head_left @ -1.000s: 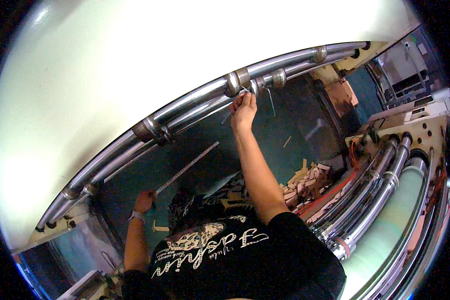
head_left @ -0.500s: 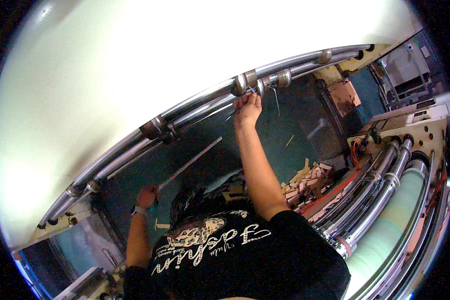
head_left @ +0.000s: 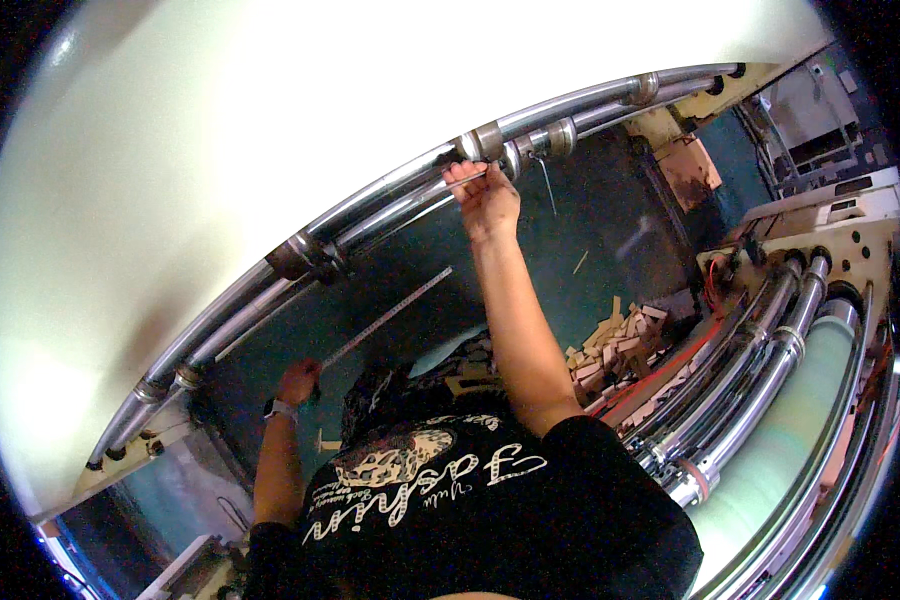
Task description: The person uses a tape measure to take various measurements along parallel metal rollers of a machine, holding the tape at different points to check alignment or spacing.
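Observation:
My right hand [head_left: 485, 205] is raised to the chrome bars [head_left: 395, 222], just below a metal collar [head_left: 480, 141]. Its fingers are closed on a thin metal rod, which looks like a hex key [head_left: 467, 180] and lies across the fingertips. To the right of that hand, another thin L-shaped rod [head_left: 547, 187] hangs from a clamp ring [head_left: 560, 138] on the lower bar. Low on the left, my left hand [head_left: 298, 382] grips one end of a long marked measuring tape [head_left: 385, 318]. The tape slants up and away; its case is mostly hidden by the hand.
A large white machine panel [head_left: 200, 150] curves above the bars. At right are more chrome rollers [head_left: 760, 390] and a pale green roller [head_left: 770, 440]. A heap of cardboard scraps [head_left: 625, 338] lies on the floor near an orange cable [head_left: 660, 355].
My right hand has turned and shifted slightly left, drawing the hex key down from the collar so it lies across the fingers. The left hand keeps the tape extended. The view tilts slightly.

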`<state>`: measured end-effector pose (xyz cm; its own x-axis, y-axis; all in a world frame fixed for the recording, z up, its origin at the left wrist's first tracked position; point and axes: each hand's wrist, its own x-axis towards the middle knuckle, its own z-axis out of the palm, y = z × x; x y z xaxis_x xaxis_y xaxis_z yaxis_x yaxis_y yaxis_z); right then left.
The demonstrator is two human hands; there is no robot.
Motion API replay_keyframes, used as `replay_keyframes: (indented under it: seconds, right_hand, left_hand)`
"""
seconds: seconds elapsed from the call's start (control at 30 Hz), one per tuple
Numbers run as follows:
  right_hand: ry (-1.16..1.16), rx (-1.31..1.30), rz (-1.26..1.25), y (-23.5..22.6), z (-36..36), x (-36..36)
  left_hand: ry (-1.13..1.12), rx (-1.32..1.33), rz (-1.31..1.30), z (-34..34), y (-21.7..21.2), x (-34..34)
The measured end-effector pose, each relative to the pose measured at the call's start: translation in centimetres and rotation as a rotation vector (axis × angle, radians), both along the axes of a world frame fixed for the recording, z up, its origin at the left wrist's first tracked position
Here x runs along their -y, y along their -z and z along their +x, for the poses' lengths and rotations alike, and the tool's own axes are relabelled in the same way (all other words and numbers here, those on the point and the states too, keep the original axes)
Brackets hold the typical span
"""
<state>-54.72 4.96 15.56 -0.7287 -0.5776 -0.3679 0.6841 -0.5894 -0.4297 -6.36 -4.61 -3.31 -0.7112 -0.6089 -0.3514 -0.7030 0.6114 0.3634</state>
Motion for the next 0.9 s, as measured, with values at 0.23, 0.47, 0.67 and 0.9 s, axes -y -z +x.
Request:
replay_keyframes:
  seconds: [0.23,0.47,0.67,0.9]
  right_hand:
    - [0.056,-0.073,0.006,2.7,3.8,1.7]
    - [-0.206,-1.453,1.322,7.5,-4.3,-3.6]
    - [0.157,-1.804,0.967,3.8,-9.8,-6.2]
    - [0.229,-2.064,1.107,-2.1,-6.0,-0.2]
  left_hand:
    - [-0.256,-0.002,0.318,-0.2,0.7,0.2]
    - [-0.138,-0.044,0.178,-1.4,-4.1,-2.0]
    - [-0.051,-0.025,0.157,-0.6,-2.6,-1.5]
    - [-0.108,-0.027,0.152,-2.2,-2.2,-2.0]
